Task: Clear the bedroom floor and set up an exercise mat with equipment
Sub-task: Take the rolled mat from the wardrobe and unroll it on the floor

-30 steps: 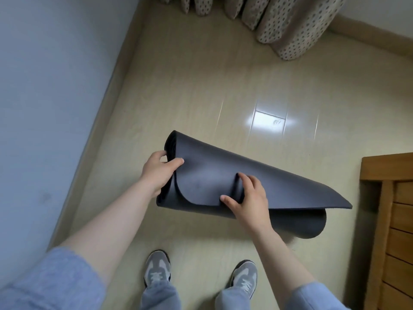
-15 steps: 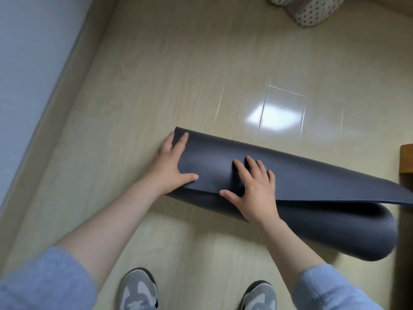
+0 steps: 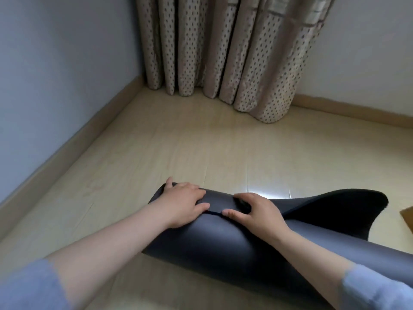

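We hold the dark rolled exercise mat (image 3: 201,240) low over the wood floor (image 3: 178,153), well short of the dotted curtain (image 3: 223,52). Our left hand (image 3: 183,204) curls over its end farther from the curtain's bulge. Our right hand (image 3: 257,213) pinches the loose flap.

— What do we have around us?
— We face a corner. There's a pale grey-blue wall (image 3: 55,74) on our left and a whiter wall (image 3: 368,52) on our right, with a beige skirting board (image 3: 67,148) along both.
— And between them?
— Dotted beige curtains (image 3: 223,52) hang in heavy folds, and their hems reach the floor (image 3: 178,153).
— The floor itself?
— We see light wood-look planks with one bright patch of glare (image 3: 268,190). At the right edge we catch a corner of brown wooden furniture (image 3: 407,217).
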Tool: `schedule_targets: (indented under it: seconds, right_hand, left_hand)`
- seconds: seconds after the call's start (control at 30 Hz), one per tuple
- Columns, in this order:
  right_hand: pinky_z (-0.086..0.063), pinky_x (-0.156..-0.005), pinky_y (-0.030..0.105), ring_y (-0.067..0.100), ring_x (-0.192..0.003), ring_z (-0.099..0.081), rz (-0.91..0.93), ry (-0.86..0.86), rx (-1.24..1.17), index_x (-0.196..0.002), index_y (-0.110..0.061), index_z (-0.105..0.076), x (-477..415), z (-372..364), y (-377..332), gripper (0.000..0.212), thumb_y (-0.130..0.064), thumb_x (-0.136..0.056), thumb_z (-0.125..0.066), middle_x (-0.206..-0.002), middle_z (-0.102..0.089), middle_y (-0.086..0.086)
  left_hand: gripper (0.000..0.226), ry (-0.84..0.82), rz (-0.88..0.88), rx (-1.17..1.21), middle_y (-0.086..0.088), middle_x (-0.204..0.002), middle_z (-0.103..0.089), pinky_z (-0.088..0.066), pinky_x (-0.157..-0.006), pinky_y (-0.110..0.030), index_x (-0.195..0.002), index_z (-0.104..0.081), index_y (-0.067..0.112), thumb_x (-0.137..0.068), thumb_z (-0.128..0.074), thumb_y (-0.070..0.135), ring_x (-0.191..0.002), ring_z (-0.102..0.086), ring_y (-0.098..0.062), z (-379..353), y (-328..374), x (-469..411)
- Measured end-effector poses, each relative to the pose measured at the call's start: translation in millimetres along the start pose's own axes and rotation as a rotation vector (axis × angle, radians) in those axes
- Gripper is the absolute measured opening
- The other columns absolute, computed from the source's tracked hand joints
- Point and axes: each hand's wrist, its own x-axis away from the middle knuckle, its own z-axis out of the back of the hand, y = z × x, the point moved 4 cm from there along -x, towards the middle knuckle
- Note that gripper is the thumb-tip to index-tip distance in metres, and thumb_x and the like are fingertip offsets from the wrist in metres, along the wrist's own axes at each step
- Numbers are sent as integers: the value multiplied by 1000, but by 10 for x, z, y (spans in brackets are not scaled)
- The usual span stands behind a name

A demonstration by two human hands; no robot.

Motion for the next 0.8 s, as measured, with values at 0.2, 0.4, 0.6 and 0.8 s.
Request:
schedule_targets:
  seconds: [0.2,0.4,0.6,0.8]
  right_hand:
    - [-15,-117,46,13,-127,-47,74,69,250,-129,-29,-53,271,129,343,67,-73,-83,-33,-130,-57,-12]
    - [-18,-119,40,28,-150,1,-116,106,184,-155,-18,-7,204,296,1001,83,-36,-92,-58,-163,0,11]
    - [-26,-115,35,24,-149,-12,-313,-72,-58,-155,-21,-11,259,170,1432,73,-37,-96,-52,-163,-3,10]
    - [-26,-117,37,26,-148,-18,-335,-164,-66,-153,-19,-20,108,325,1625,67,-35,-96,-51,-162,-12,11]
  left_hand:
    - [60,-76,71,-51,1,-138,-48,-11,-114,-56,-132,-47,25,-90,-31,65,-131,-39,-23,-56,225,128]
    - [35,119,32,-110,-6,-105,-64,-40,-82,-36,-99,-54,19,-99,-30,45,-99,-58,-29,137,345,-128]
    - [57,291,-50,-284,-7,-145,-39,-27,-110,-50,-145,-28,17,-92,-47,28,-132,-39,-28,228,883,-550]
    - [50,145,-167,-359,-7,-149,-35,-22,-113,-53,-138,-40,16,-90,-49,25,-138,-31,-28,190,1312,-945]
